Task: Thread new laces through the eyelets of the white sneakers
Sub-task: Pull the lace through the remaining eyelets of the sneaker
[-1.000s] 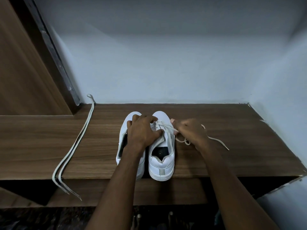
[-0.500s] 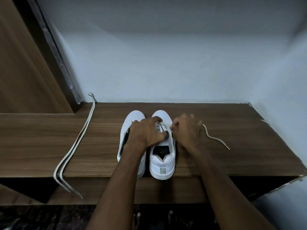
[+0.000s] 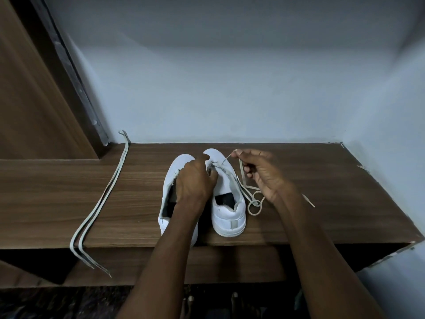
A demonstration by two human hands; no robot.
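On shelf: two white low-top sneakers side by side on brown wooden ledge.
Left hand: curled on tongue.
Right hand: pinching off-white flat lace.
Spare: second lace draped over edge.

Dim light; pale blue walls behind a wood-grain shelf, brown panel at left.

Wood-grain laminate shelf, against a pale painted wall: two white low-top sneakers side by side at centre, heels toward me. My left hand rests on them; my right hand, just right, pinches the cream flat lace coiled beside the right shoe. A second flat pale lace, doubled, lies well left, overhanging the front edge.
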